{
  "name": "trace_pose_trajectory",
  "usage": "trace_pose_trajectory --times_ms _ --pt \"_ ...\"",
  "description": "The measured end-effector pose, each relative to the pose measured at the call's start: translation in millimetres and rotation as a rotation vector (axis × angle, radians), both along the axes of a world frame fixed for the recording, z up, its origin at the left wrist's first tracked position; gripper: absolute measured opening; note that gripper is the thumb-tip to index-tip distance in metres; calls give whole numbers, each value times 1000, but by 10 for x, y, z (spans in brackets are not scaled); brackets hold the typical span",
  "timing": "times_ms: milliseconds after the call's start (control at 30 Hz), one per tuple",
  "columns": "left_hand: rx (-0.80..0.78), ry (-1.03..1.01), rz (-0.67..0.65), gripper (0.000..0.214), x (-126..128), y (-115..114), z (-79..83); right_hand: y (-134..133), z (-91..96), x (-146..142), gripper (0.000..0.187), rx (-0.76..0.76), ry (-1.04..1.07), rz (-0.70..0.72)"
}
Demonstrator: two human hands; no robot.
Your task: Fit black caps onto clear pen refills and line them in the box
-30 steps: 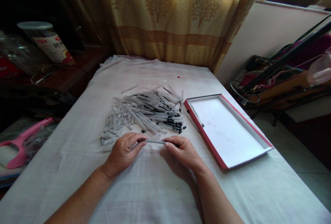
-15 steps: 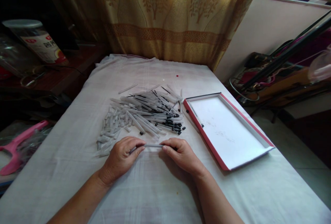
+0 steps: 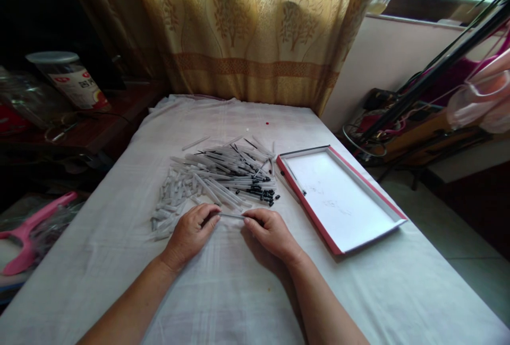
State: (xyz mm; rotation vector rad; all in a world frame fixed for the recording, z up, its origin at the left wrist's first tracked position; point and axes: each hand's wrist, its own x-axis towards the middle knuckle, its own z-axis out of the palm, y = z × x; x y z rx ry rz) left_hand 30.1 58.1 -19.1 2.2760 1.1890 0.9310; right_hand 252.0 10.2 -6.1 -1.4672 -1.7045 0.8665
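Observation:
Between my two hands I hold a thin pen (image 3: 231, 216) level, just in front of the pile. My left hand (image 3: 194, 229) pinches one end between thumb and fingers; my right hand (image 3: 271, 229) pinches the other. The fingers cover both ends of the pen. Beyond my hands lies a heap of clear pen barrels (image 3: 223, 192) mixed with dark refills (image 3: 215, 156). Small black plugs (image 3: 266, 195) are scattered at its right side, and short clear caps (image 3: 171, 196) are piled at its left.
Right of the heap stands a shallow red-edged box lid (image 3: 338, 201) with a pen inside along its left wall. A red bit (image 3: 266, 123) lies farther back on the white cloth (image 3: 223, 292). A pink handle (image 3: 30, 233) and a labelled jar (image 3: 71, 82) are at the left.
The camera view has tilted up and turned slightly right. Both hands keep their pinch on the pen. The black plug that lay in front of the heap no longer shows.

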Motion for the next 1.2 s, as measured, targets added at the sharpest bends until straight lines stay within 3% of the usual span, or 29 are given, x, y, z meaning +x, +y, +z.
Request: trace_pose_trajectory --times_ms 300,467,633,767,900,1200 --pt "-67 -45 22 34 -50 15 -41 -1 -136 14 23 140 -5 -142" --pt "-103 -63 29 40 -43 32 -88 23 -149 98 22 226 -34 -391" --pt "-27 16 16 30 -38 38 -95 103 53 459 30 293 -95 -687" --pt "26 58 8 26 -38 38 -90 259 274 908 32 94 -359 -874" --pt "47 70 -6 25 -31 35 -85 438 295 1209 32 -176 -516 -904" --pt "58 70 -21 24 -41 27 -64 554 113 1181 30 -316 -566 -817"
